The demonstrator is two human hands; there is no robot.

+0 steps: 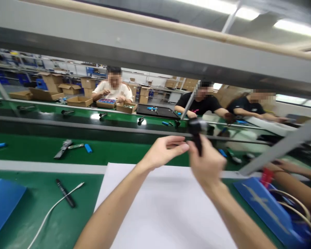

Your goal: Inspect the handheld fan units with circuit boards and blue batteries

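The dark device (196, 128), apparently being handled, is grasped by the right hand (208, 159), two o'clock from the released left hand (163, 150); steadiness seems needed.

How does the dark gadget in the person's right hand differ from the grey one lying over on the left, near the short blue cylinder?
The black handheld device is raised in the right hand; the grey device lies on the green surface. The black handheld device is much darker than the grey device. The black handheld device is badly blurred; the grey device shows more clearly.
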